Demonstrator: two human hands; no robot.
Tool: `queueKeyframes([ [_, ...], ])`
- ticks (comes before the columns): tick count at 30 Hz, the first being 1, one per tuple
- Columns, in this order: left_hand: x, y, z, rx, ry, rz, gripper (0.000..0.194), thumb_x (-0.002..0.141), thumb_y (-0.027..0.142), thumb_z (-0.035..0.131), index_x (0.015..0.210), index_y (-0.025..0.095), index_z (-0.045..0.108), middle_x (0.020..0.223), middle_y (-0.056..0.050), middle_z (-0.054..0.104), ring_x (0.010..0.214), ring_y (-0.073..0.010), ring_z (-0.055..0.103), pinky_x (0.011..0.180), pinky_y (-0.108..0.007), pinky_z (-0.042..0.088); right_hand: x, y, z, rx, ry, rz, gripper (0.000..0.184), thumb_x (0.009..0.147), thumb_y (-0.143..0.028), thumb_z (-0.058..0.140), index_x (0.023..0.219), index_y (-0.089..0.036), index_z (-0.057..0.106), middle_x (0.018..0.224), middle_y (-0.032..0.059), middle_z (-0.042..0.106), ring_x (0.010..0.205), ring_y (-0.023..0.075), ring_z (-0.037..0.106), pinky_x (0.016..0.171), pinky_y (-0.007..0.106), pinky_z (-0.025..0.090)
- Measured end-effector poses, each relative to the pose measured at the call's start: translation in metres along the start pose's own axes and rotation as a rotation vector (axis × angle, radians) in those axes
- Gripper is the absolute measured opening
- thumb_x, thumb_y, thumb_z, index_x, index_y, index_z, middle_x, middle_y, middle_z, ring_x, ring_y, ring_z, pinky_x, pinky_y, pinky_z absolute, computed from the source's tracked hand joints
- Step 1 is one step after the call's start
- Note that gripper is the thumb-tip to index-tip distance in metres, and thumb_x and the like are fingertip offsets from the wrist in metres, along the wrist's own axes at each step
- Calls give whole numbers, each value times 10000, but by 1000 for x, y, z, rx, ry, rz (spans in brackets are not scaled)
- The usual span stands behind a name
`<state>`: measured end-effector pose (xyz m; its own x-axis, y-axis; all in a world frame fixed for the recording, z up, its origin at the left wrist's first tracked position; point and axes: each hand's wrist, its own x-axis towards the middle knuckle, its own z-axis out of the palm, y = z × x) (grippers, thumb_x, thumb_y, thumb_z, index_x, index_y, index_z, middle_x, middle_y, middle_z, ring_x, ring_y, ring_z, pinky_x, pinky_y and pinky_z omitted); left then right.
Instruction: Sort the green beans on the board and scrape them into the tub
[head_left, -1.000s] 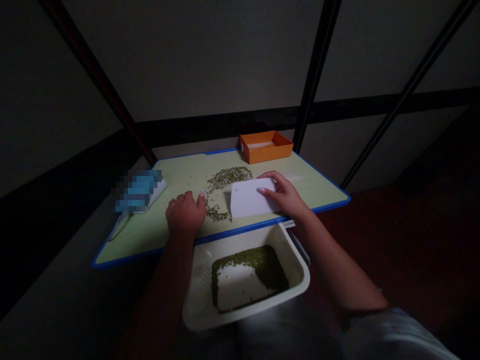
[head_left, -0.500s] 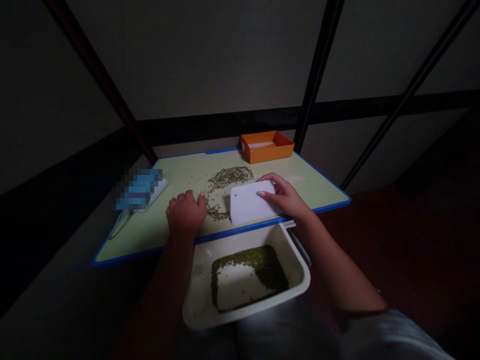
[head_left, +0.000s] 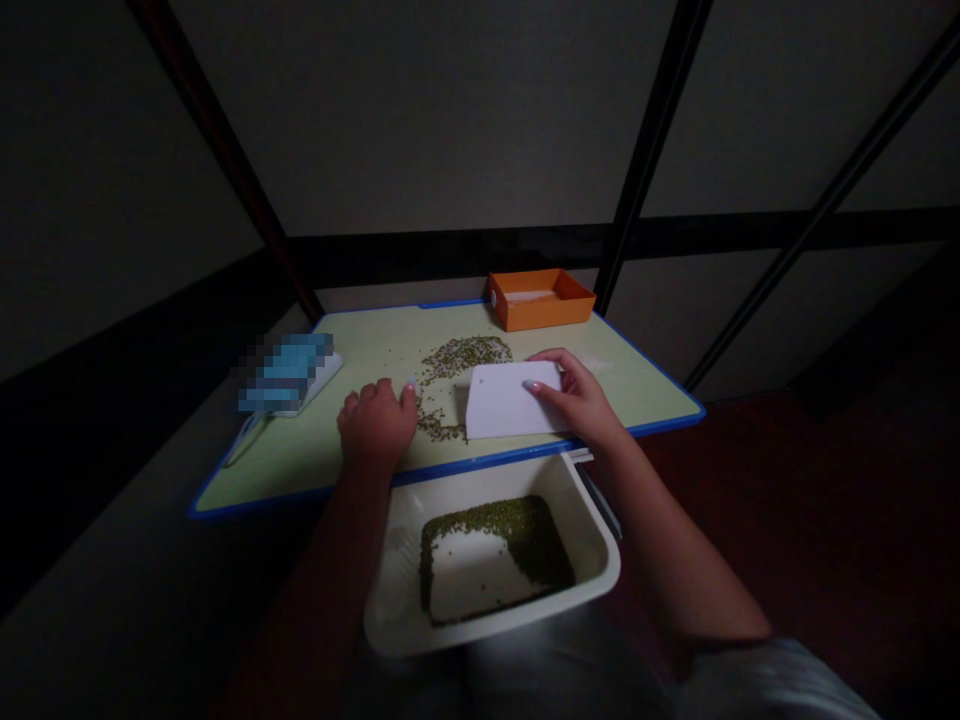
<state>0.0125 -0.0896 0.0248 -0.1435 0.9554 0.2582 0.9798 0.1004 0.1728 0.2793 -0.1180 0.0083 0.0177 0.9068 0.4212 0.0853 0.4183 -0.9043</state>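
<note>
My right hand [head_left: 581, 400] grips a flat white scraper [head_left: 502, 402] with a small hole in one corner, thumb on its near face. It stands tilted on the table beside scattered small green beans [head_left: 469, 353], which look like mung beans. More of them lie in a thin patch left of its edge. My left hand [head_left: 379, 420] rests palm down on the table left of the beans, thumb apart from the fingers and nothing in it. Below the table's front edge is a white plastic basin [head_left: 397, 600], with many green beans heaped toward its back and right.
An orange box [head_left: 547, 315] stands at the back right of the pale green table [head_left: 360, 335], which has a blue rim. On the left lies a blurred-out blue item [head_left: 289, 370] on a white object with a cord. A panelled wall rises behind.
The lower edge of the scraper has lifted slightly in my right hand. My left hand has hardly moved; the whole view has shifted a little.
</note>
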Motion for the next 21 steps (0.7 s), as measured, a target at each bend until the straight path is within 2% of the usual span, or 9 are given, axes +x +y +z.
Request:
queueKeyframes([
  [9,-1,-1,1,-1,23,15,594,985,434,278,1295,89,648,1308,-237,680,1249,-371,584,1050,-500,455,-1,-3,1,1,-37,8,397,775,-460,822,1055,-266,619,1009,30,668,868,209,608,703,321,510],
  [16,0,-1,2,-11,18,0,596,983,443,288,1308,99,649,1326,-236,673,1282,-376,564,1068,-518,448,-1,0,-2,-33,-106,3,343,794,-403,807,1057,-264,636,1005,40,667,866,210,596,717,339,503],
  [21,0,0,1,-16,12,-3,588,985,436,295,1308,98,651,1329,-230,676,1276,-385,566,1072,-523,446,-1,-1,-2,-17,-110,16,336,793,-387,809,1055,-264,639,975,34,661,840,204,587,703,336,499],
])
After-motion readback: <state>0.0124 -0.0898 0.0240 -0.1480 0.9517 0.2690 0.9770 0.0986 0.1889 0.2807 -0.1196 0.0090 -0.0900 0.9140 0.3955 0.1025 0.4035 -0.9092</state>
